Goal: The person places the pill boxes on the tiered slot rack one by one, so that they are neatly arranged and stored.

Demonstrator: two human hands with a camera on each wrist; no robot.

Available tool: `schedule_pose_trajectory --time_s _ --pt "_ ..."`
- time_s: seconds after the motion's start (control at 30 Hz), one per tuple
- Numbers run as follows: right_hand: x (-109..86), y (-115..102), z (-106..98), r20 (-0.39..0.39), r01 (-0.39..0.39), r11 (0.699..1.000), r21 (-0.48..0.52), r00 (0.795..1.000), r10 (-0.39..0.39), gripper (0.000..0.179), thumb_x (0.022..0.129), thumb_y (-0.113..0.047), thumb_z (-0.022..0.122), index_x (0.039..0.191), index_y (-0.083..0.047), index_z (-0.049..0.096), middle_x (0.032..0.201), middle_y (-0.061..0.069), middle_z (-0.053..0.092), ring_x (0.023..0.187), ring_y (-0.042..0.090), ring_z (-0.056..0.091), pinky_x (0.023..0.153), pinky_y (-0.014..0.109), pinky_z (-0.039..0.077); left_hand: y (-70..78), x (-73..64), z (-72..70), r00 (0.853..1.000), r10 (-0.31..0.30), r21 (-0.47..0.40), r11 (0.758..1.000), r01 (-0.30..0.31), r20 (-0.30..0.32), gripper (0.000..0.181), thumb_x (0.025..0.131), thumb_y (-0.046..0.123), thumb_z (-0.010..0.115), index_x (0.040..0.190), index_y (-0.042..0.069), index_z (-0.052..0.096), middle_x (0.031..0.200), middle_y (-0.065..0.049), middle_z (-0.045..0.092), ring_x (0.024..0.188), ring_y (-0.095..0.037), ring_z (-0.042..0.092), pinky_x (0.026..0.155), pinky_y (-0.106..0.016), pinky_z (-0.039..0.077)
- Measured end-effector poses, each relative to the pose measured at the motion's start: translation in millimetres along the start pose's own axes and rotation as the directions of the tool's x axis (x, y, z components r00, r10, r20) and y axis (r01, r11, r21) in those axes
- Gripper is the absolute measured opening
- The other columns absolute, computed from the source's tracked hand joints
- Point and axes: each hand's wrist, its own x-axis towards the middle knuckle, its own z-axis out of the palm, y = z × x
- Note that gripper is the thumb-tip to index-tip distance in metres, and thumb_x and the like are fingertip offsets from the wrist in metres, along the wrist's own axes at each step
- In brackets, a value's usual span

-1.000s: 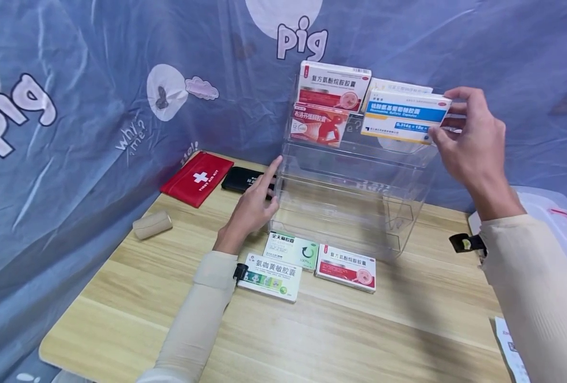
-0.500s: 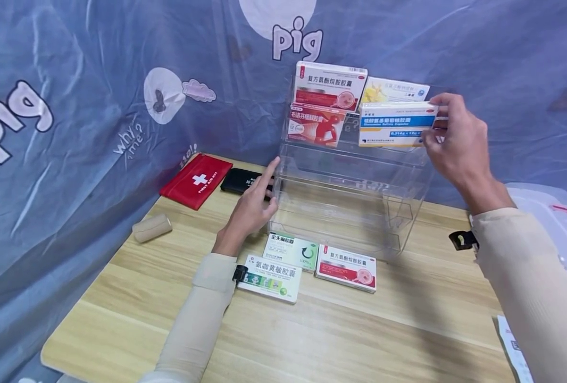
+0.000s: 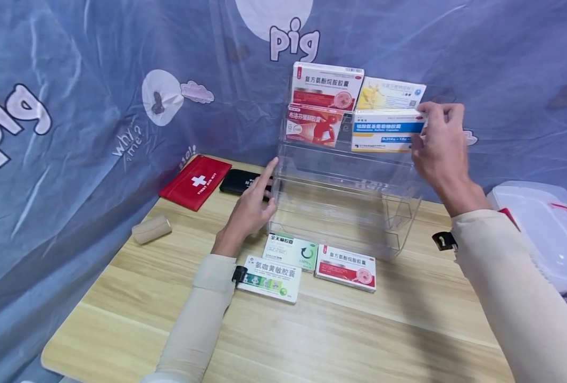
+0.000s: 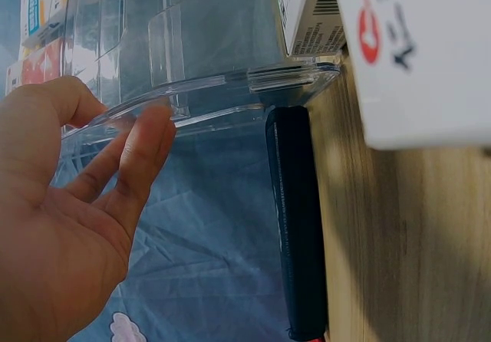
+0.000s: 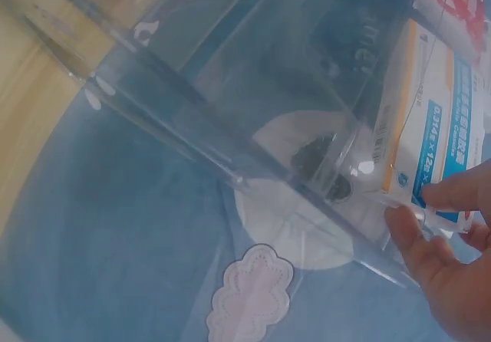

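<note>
My right hand (image 3: 442,146) pinches the right end of a white, blue and orange medicine box (image 3: 384,131) between thumb and fingers. The box stands upright at the second tier of a clear acrylic display rack (image 3: 345,199), beside a red medicine box (image 3: 314,126). In the right wrist view, fingertips (image 5: 406,223) lie at the box's lower corner, close to the rack's side panel. My left hand (image 3: 251,210) touches the rack's left side with fingers mostly extended; in the left wrist view its fingertips meet the panel's edge. Behind, a red-and-white box (image 3: 327,88) and a yellow-and-white box (image 3: 392,94) fill the top tier.
Before the rack lie a green-and-white box (image 3: 290,250), a white box with a green band (image 3: 270,279) and another red-and-white box (image 3: 345,268). Leftward are a red first aid pouch (image 3: 196,182), a black case (image 3: 239,182) and a tan roll (image 3: 151,230). A lidded plastic bin (image 3: 542,223) stands right.
My right hand has brought the blue-and-white box down and left, from over the top tier to the second tier, uncovering the yellow-and-white box. My left hand stays at the rack.
</note>
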Motion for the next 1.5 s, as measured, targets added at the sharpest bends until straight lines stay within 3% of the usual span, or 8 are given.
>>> schedule_pose_trajectory --time_s 0.27,0.37,0.6,0.8,1.0,1.2,1.3,1.5 --pt "-5.0 -8 17 -0.04 0.096 0.995 -0.016 0.995 -0.096 0.044 0.106 -0.002 0.036 0.146 0.0 0.056 0.154 0.025 0.039 0.098 0.061 0.062 0.077 0.063 0.052 -1.5 -1.6 -1.5 1.0 -0.005 0.005 1.0 0.005 -0.002 0.099 0.099 0.001 0.064 0.173 0.042 0.012 0.149 -0.013 0.06 0.111 -0.029 0.071 0.09 -0.046 0.062" --pt "-6.7 -9 21 -0.042 0.104 0.995 -0.009 0.994 -0.104 0.046 0.106 -0.001 0.036 0.148 0.0 0.055 0.155 0.024 0.038 0.1 0.061 0.061 0.077 0.064 0.052 -0.8 -1.8 -1.2 1.0 -0.008 -0.003 1.0 0.008 0.005 0.1 0.099 0.0 0.065 0.173 0.043 0.012 0.15 -0.013 0.06 0.111 -0.029 0.071 0.089 -0.045 0.062" --pt "-8.5 -12 20 0.01 0.096 0.995 -0.003 0.995 -0.096 0.053 0.102 0.003 0.047 0.155 0.0 0.049 0.157 0.024 0.032 0.129 0.051 0.05 0.097 0.065 0.049 -0.2 0.4 -1.9 1.0 -0.001 -0.012 1.0 0.001 -0.003 0.101 0.099 -0.001 0.065 0.173 0.044 0.012 0.15 -0.013 0.059 0.111 -0.029 0.071 0.09 -0.046 0.063" --pt "-9.2 -15 10 0.075 0.101 0.993 -0.069 0.993 -0.095 0.069 0.097 0.002 0.057 0.163 -0.003 0.039 0.161 0.028 0.034 0.144 0.053 0.037 0.124 0.069 0.028 -1.2 0.0 -1.4 1.0 -0.006 -0.01 1.0 0.006 0.007 0.101 0.099 -0.001 0.065 0.173 0.043 0.013 0.149 -0.013 0.059 0.111 -0.029 0.071 0.091 -0.047 0.062" --pt "-24.2 -11 2 0.044 0.175 0.983 -0.055 0.984 -0.173 0.078 0.095 0.0 0.066 0.166 -0.005 0.033 0.164 0.03 0.037 0.153 0.052 0.035 0.131 0.065 0.023 -1.8 -0.7 -1.1 1.0 -0.001 -0.009 1.0 0.001 0.002 0.101 0.099 -0.001 0.065 0.173 0.043 0.013 0.149 -0.013 0.059 0.111 -0.029 0.071 0.091 -0.046 0.063" --pt "-58.5 -3 3 -0.085 0.235 0.972 0.004 0.969 -0.234 0.065 0.092 0.006 0.068 0.154 -0.004 0.049 0.156 0.033 0.036 0.143 0.053 0.041 0.112 0.07 0.043 -1.9 -0.8 -0.5 1.0 0.002 -0.004 1.0 -0.002 0.005 0.1 0.099 0.0 0.064 0.173 0.042 0.013 0.152 -0.013 0.058 0.111 -0.029 0.072 0.091 -0.046 0.063" --pt "-77.0 0 7 -0.109 0.261 0.965 0.008 0.96 -0.258 0.058 0.09 0.008 0.069 0.146 0.001 0.054 0.148 0.036 0.039 0.131 0.053 0.043 0.101 0.068 0.043 -2.2 -0.8 -0.9 1.0 -0.002 0.0 1.0 0.002 0.001 0.1 0.099 0.0 0.064 0.173 0.043 0.012 0.154 -0.012 0.057 0.111 -0.028 0.072 0.089 -0.046 0.063" --pt "-119.8 13 17 0.006 0.225 0.974 0.028 0.974 -0.225 0.039 0.091 0.002 0.076 0.127 0.005 0.063 0.118 0.03 0.059 0.097 0.042 0.06 0.079 0.056 0.052 -2.5 0.6 -0.4 1.0 -0.005 -0.004 1.0 0.005 0.001 0.101 0.099 0.001 0.064 0.173 0.045 0.011 0.155 -0.012 0.056 0.112 -0.029 0.072 0.087 -0.046 0.063"
